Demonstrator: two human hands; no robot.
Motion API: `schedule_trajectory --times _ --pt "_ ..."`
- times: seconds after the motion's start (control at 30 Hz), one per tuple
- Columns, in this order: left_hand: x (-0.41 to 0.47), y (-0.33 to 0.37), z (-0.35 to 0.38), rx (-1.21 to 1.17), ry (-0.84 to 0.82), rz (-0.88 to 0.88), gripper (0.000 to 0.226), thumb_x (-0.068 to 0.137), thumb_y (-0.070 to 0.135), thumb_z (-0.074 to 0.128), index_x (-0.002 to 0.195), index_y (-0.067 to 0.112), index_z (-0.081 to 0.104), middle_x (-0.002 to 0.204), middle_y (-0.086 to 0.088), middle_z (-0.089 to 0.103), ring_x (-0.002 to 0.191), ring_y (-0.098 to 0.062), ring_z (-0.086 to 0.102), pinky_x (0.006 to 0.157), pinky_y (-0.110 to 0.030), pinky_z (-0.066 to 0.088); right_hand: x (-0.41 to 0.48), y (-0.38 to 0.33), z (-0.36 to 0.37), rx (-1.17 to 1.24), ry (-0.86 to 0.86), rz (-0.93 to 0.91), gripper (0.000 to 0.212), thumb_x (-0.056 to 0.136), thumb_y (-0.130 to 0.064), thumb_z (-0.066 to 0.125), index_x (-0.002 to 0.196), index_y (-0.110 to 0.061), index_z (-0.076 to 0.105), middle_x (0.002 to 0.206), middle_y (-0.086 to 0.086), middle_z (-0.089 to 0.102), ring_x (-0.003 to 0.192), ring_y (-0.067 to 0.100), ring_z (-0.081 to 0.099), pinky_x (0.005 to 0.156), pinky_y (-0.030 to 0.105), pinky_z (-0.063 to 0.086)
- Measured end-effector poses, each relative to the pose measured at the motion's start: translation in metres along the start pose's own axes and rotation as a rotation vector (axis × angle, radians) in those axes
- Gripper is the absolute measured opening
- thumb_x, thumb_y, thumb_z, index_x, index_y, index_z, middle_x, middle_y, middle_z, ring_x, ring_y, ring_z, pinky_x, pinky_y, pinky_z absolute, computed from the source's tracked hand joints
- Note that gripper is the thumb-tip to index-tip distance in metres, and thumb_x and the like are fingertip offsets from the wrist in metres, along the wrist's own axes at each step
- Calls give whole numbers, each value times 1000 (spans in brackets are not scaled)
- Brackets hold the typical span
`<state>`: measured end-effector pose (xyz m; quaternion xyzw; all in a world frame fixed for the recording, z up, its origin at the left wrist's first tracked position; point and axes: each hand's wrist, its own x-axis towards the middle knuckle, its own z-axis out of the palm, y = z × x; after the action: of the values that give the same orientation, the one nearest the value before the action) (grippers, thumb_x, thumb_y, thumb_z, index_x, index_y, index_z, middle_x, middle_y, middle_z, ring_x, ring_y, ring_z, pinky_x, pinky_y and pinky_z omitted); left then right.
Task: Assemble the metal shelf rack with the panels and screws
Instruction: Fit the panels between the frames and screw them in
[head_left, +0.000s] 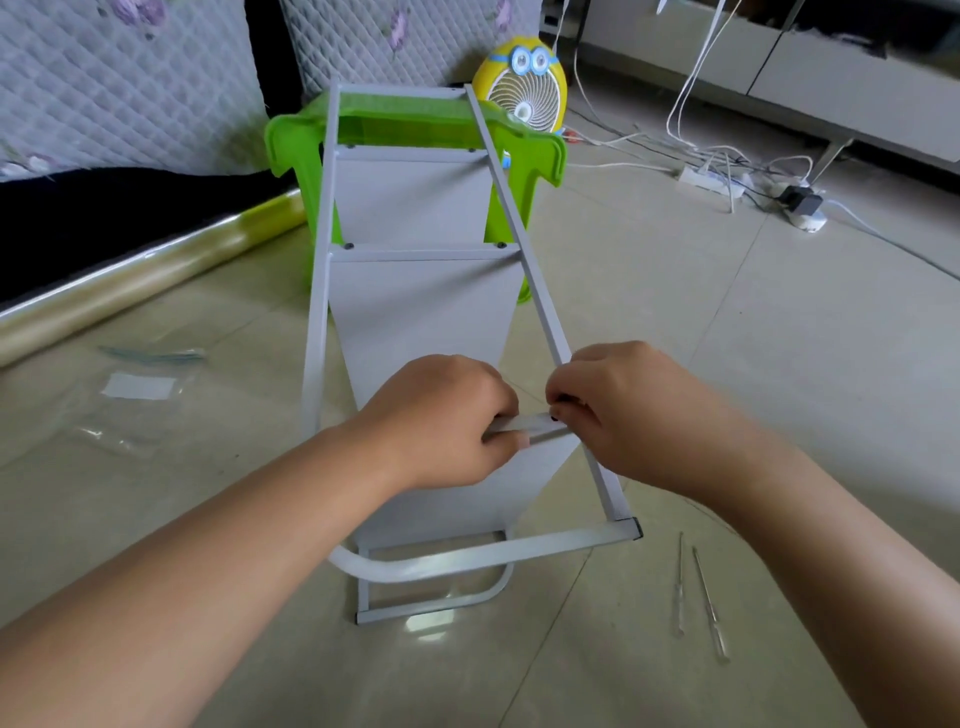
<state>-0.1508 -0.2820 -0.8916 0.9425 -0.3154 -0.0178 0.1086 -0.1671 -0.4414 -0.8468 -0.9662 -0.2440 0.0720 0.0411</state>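
The rack (415, 306) lies on the floor (727, 364), its far end on a stool (540, 156), with a fan (524, 93) behind that. Two screwdrivers (698, 597) lie right of its near end, a plastic bag (130, 395) to its left.

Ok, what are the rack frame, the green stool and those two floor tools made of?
Rack frame: likely painted metal, pale grey satin, square tubing. Green stool: moulded plastic, glossy, slightly translucent. Two tools: thin shiny metal shafts, clear handles, probably plastic.

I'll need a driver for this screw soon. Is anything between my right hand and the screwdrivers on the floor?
Nothing visible. The two screwdrivers lie on open floor right of the rack's foot bar; the right hand, pinching the screw at the side rail, has only air between it and them.
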Motion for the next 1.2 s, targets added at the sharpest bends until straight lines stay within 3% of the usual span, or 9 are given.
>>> schedule_trajectory --times 0.23,0.3,0.4,0.53,0.63,0.73,0.9,1.1,1.2 --pt "0 0 1 -1 27 15 38 89 40 47 78 6 60 67 1 43 74 -23 52 54 -27 29 2 9 15 120 123 -28 18 91 -13 49 90 -3 64 80 7 55 79 28 55 72 40 46" --pt "0 1 0 12 6 1 39 89 41 46 66 11 49 65 1 41 71 -23 49 55 -32 27 0 6 20 18 191 -74 17 89 -10 51 78 -1 59 69 8 50 61 31 53 55 41 48" --pt "-4 -3 -2 49 -54 -25 44 90 43 43 58 15 33 66 -2 43 70 -24 47 58 -29 32 0 1 24 -8 325 -114 18 71 -12 59 57 -3 50 49 5 37 36 22 32 31 27 31" --pt "-12 -11 -2 46 -60 -40 41 89 44 43 66 11 45 73 -8 51 77 -27 52 66 -33 41 1 0 27 47 303 -75 20 73 -12 60 58 -3 49 49 12 49 41 19 27 38 19 19" --pt "-11 -12 -1 27 -56 -35 43 89 44 44 74 6 54 73 -7 51 78 -26 53 67 -33 41 3 0 28 19 236 -34 21 93 -18 49 76 -7 47 70 11 46 59 24 37 51 32 32" --pt "-9 -13 1 26 -46 -25 51 88 50 40 80 4 60 78 -9 56 78 -26 54 66 -33 40 1 6 28 98 192 5 21 96 -25 42 84 -9 48 79 5 44 73 27 46 66 36 39" --pt "-9 -12 2 13 -43 -39 42 88 44 46 66 8 47 73 -12 53 75 -28 52 64 -34 39 -2 3 42 171 410 -15 21 76 -17 55 64 0 55 53 11 50 42 30 47 40 33 37" --pt "-8 -12 2 19 -35 -46 42 87 43 47 59 12 38 69 -12 50 70 -28 50 58 -32 33 -5 5 31 -2 354 -171 15 69 -4 62 57 -1 55 49 7 45 37 25 38 34 24 32" --pt "-8 -11 0 36 -40 -49 42 87 45 46 61 12 39 68 -9 47 69 -27 49 57 -31 29 -1 2 29 -102 328 -197 36 46 10 78 50 -6 46 49 2 31 37 19 24 30 18 21"
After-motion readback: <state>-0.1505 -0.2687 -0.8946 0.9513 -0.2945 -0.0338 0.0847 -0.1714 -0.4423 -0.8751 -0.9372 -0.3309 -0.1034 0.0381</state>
